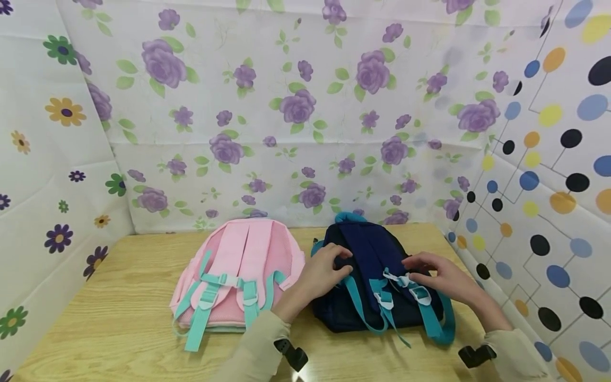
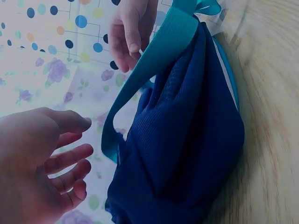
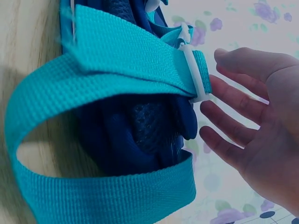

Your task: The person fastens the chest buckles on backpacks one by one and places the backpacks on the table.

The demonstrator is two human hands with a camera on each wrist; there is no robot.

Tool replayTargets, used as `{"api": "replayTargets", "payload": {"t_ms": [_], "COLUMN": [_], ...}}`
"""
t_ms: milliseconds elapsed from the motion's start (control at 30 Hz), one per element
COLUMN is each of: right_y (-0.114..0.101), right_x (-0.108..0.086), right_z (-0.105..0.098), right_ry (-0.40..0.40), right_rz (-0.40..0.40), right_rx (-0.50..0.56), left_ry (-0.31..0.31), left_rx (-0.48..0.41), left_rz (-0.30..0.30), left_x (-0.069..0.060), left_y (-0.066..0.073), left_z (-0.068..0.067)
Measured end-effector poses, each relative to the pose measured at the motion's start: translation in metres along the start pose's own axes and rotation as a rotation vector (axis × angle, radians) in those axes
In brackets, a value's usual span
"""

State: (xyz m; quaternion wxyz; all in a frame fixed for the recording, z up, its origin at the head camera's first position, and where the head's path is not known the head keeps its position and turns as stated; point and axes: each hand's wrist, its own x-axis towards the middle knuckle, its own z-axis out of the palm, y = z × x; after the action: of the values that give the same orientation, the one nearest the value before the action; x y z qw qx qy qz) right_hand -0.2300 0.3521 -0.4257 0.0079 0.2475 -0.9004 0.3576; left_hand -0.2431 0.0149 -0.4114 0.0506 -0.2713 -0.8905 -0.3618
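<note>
A navy backpack (image 1: 355,241) lies on the table with its shoulder straps facing up. Turquoise webbing (image 3: 135,60) and white plastic adjusters (image 1: 423,295) hang from the straps, and a short turquoise chest strap (image 1: 398,277) runs between them. Over the pack's left side is my left hand (image 1: 324,270), fingers loosely bent and holding nothing; the left wrist view shows a gap between it and the navy fabric (image 2: 173,140). My right hand (image 1: 444,276) hovers by the right strap, fingers relaxed beside a white adjuster (image 3: 195,74). Whether a fingertip touches it, I cannot tell.
To the left lies a pink backpack (image 1: 238,249), also straps up, its turquoise chest strap (image 1: 224,279) joined across. Both packs rest on a wood-grain table (image 1: 129,297). Patterned cloth walls (image 1: 267,175) stand behind and at both sides.
</note>
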Motion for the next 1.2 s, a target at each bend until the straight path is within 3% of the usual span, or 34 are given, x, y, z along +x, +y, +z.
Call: {"api": "replayTargets", "payload": {"t_ms": [133, 367, 767, 967, 1200], "right_y": [0.003, 0.005, 0.014, 0.01, 0.012], "right_x": [-0.001, -0.001, -0.003, -0.001, 0.001], "right_z": [0.0, -0.002, 0.003, 0.005, 0.005], "right_ry": [-0.006, -0.011, -0.044, -0.051, -0.06], "right_rz": [0.015, 0.038, 0.069, 0.048, 0.06], "right_rx": [-0.011, -0.033, -0.015, -0.009, -0.031], "left_ry": [-0.041, -0.058, -0.129, -0.156, -0.232], "left_rx": [-0.002, 0.028, 0.1, 0.119, 0.231], "left_rz": [0.017, 0.059, 0.039, 0.042, 0.069], "left_x": [0.005, 0.015, 0.024, 0.027, 0.034], "left_y": [0.005, 0.012, 0.017, 0.019, 0.027], "left_z": [0.007, 0.02, 0.046, 0.051, 0.054]}}
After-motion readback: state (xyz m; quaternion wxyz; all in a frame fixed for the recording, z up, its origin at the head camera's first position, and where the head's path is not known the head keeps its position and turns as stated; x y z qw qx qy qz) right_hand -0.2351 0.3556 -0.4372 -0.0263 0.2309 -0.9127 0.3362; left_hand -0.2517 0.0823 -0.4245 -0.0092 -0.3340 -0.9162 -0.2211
